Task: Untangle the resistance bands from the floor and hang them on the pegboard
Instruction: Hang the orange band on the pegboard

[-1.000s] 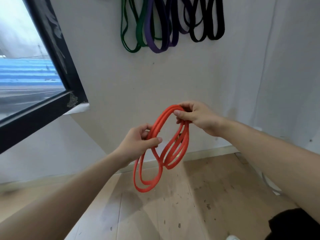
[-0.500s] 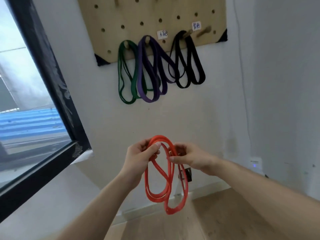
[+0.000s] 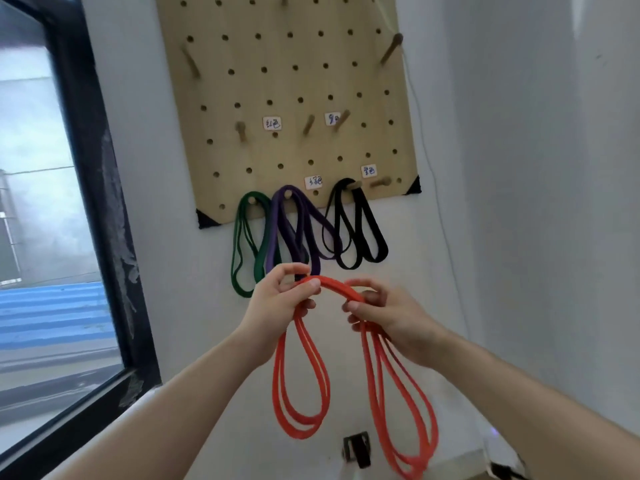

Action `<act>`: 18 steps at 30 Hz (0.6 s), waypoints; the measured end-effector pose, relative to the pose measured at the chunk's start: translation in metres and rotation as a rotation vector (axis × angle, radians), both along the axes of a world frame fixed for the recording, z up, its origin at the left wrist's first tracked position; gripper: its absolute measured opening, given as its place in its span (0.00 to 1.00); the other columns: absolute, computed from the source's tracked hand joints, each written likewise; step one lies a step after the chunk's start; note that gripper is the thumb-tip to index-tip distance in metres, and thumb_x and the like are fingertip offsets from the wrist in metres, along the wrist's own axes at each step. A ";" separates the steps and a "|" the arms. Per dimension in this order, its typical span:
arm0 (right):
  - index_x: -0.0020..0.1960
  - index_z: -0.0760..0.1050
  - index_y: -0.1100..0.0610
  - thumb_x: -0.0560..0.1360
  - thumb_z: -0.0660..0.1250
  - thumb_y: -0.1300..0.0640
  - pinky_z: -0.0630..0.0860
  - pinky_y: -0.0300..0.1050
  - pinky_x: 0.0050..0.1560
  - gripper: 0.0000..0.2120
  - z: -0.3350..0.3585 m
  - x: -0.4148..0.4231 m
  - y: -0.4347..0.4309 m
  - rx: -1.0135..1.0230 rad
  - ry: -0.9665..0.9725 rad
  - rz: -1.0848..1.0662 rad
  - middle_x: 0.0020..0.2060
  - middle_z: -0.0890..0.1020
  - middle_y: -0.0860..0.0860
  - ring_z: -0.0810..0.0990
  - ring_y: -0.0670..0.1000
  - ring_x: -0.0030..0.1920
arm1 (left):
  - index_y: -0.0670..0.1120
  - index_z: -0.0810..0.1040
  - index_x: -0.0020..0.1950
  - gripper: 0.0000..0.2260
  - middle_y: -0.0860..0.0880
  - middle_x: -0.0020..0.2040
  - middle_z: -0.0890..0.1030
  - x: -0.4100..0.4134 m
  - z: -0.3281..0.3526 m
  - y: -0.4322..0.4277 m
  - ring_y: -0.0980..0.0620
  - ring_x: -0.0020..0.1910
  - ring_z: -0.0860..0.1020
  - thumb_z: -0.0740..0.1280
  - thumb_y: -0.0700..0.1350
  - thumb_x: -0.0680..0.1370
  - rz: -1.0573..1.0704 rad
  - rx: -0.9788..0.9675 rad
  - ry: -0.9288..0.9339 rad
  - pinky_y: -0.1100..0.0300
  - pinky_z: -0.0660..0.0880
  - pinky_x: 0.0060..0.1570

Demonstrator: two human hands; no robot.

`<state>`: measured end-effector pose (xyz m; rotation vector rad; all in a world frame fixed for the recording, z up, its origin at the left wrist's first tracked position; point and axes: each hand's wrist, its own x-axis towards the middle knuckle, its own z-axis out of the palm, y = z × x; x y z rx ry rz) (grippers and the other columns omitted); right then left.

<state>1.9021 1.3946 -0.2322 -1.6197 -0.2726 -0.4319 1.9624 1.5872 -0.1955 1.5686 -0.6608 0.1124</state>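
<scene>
— Orange band (image 3: 339,289): up in the air, off the floor, just below the pegboard (image 3: 263,84). Held at the top by both hands.
— And the fingers?
— Left hand (image 3: 280,306): pinching the top of the band with thumb and fingers. Right hand (image 3: 391,317): curled round the band, just beside. Two long loops hanging down, one under each hand, side by side.
— Any knots?
— None to see. Looks sorted out, though hard to tell inside the hands.
— And the other bands?
— Already up. Green band (image 3: 234,265), purple band (image 3: 277,223) and black band (image 3: 379,239), hung on pegs along the bottom of the board.
— Left to do?
— Probably just this one. Not on a peg yet. Free peg (image 3: 379,182) at the bottom right, next to the black band, and more free pegs higher up. Little paper labels beside some pegs, too small to read.
— More bands on the floor?
— Can't tell. Hardly any floor in view.
— Nearly done, then?
— Seems so. Just lift, slip over a free peg, let go.
</scene>
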 end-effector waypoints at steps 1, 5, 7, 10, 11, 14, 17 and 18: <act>0.64 0.75 0.54 0.78 0.69 0.64 0.81 0.54 0.55 0.16 0.012 0.001 -0.010 0.006 -0.024 -0.006 0.49 0.85 0.58 0.84 0.55 0.47 | 0.47 0.78 0.58 0.08 0.42 0.49 0.86 0.005 0.010 -0.011 0.49 0.41 0.82 0.71 0.41 0.79 0.000 -0.011 -0.004 0.56 0.79 0.46; 0.61 0.76 0.55 0.79 0.66 0.66 0.80 0.53 0.53 0.13 0.062 0.014 -0.055 0.061 -0.116 -0.042 0.50 0.85 0.59 0.83 0.55 0.45 | 0.47 0.77 0.50 0.03 0.44 0.45 0.84 0.029 0.051 -0.060 0.49 0.41 0.80 0.70 0.41 0.80 0.006 -0.023 -0.055 0.54 0.77 0.44; 0.60 0.76 0.57 0.79 0.66 0.67 0.80 0.53 0.53 0.11 0.086 0.027 -0.081 0.091 -0.157 -0.072 0.50 0.84 0.62 0.81 0.55 0.44 | 0.46 0.78 0.49 0.02 0.42 0.43 0.83 0.041 0.072 -0.086 0.49 0.40 0.80 0.70 0.41 0.80 0.019 0.025 -0.112 0.54 0.77 0.44; 0.58 0.77 0.60 0.79 0.65 0.68 0.80 0.50 0.49 0.10 0.117 0.055 -0.116 0.124 -0.214 -0.153 0.50 0.85 0.62 0.80 0.54 0.42 | 0.45 0.79 0.50 0.02 0.43 0.43 0.83 0.060 0.102 -0.124 0.48 0.41 0.79 0.71 0.40 0.79 0.038 0.119 -0.224 0.55 0.77 0.45; 0.57 0.77 0.60 0.79 0.66 0.69 0.80 0.50 0.47 0.09 0.127 0.065 -0.128 0.129 -0.231 -0.186 0.49 0.85 0.62 0.80 0.54 0.40 | 0.46 0.79 0.50 0.03 0.44 0.43 0.83 0.067 0.111 -0.137 0.49 0.42 0.80 0.71 0.40 0.79 0.049 0.152 -0.272 0.55 0.78 0.46; 0.57 0.77 0.63 0.78 0.66 0.69 0.79 0.47 0.41 0.08 0.155 0.096 -0.162 0.141 -0.286 -0.249 0.43 0.84 0.62 0.78 0.54 0.37 | 0.45 0.78 0.52 0.05 0.50 0.44 0.83 0.090 0.139 -0.172 0.52 0.43 0.80 0.71 0.41 0.79 0.085 0.247 -0.410 0.57 0.80 0.47; 0.55 0.77 0.63 0.78 0.67 0.69 0.78 0.48 0.39 0.07 0.176 0.122 -0.192 0.095 -0.321 -0.307 0.46 0.83 0.63 0.78 0.55 0.37 | 0.44 0.75 0.53 0.08 0.59 0.33 0.83 0.112 0.163 -0.200 0.60 0.38 0.80 0.72 0.44 0.79 0.078 0.304 -0.484 0.64 0.76 0.42; 0.55 0.78 0.62 0.78 0.67 0.68 0.80 0.49 0.40 0.07 0.180 0.131 -0.199 0.058 -0.320 -0.333 0.48 0.83 0.63 0.79 0.56 0.39 | 0.44 0.74 0.53 0.08 0.62 0.30 0.82 0.120 0.168 -0.207 0.64 0.36 0.79 0.71 0.44 0.79 0.077 0.319 -0.499 0.67 0.73 0.39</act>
